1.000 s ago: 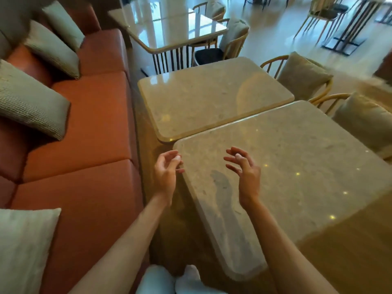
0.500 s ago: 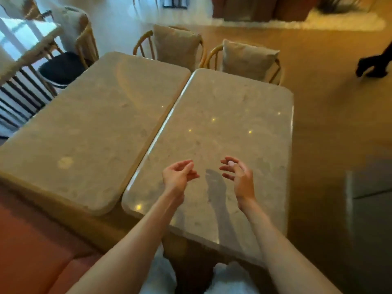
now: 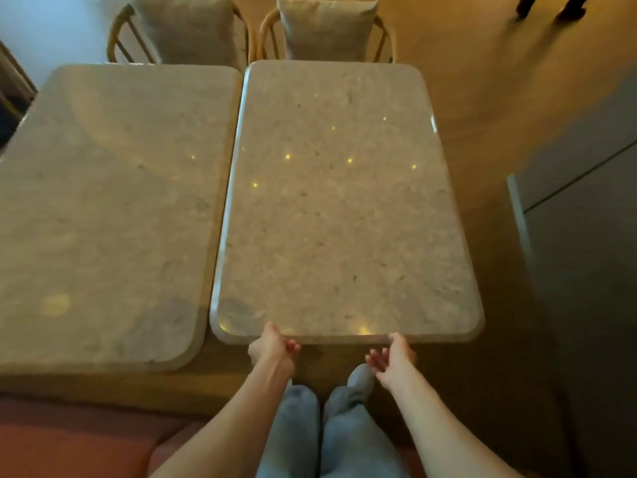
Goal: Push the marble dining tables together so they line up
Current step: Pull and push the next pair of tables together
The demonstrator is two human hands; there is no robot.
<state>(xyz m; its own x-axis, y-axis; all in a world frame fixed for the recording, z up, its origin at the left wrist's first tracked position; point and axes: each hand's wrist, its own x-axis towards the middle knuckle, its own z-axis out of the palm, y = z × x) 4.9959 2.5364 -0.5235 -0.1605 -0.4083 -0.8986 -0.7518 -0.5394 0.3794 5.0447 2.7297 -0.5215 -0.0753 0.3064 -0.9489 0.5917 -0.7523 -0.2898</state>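
Observation:
Two marble dining tables stand side by side with a narrow gap between them. The left table (image 3: 103, 208) reaches nearer to me than the right table (image 3: 337, 201); their far edges lie about level. My left hand (image 3: 272, 346) grips the right table's near edge, thumb on top and fingers curled under. My right hand (image 3: 393, 357) is at the same edge further right. Its thumb touches the rim, and its fingers are spread just below, not closed on it.
Two wooden chairs with cushions (image 3: 193, 25) (image 3: 327, 25) stand at the tables' far side. An orange sofa bench (image 3: 69, 443) runs along the near left. A grey panel (image 3: 586, 236) stands to the right. Someone's feet (image 3: 551, 8) are at the far right. My legs (image 3: 324, 426) are below the table edge.
The view swung to face the right table squarely. Both hands dropped from above the tabletop to its near edge, where the left hand took hold of the rim.

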